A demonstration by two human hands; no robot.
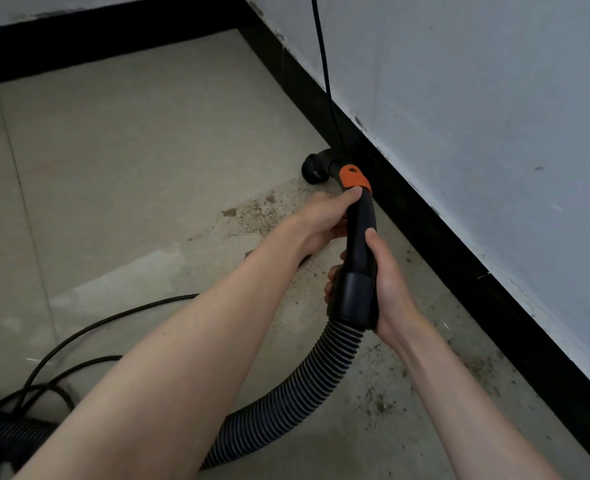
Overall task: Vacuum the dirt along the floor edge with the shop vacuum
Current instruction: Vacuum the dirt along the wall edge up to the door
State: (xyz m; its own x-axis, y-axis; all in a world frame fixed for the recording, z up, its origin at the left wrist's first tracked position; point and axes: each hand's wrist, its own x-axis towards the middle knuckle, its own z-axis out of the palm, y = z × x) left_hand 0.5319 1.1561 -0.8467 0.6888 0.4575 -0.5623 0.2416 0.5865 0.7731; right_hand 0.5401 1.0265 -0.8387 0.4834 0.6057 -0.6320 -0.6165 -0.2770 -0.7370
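Head view: both hands' grip (324, 220) (388, 285) around black vacuum handle (361, 230).

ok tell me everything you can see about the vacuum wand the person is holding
The curved black plastic vacuum wand carries an orange collar near its front and a black angled nozzle down by the black baseboard. Its rear cuff joins a ribbed grey-black hose. The left hand grips below the collar, the right hand grips the cuff.

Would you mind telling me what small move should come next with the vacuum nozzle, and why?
Probably draw the nozzle back toward the body along the baseboard. Both hands, left hand and right hand, grip the wand, and the brown dirt lies just behind the nozzle.
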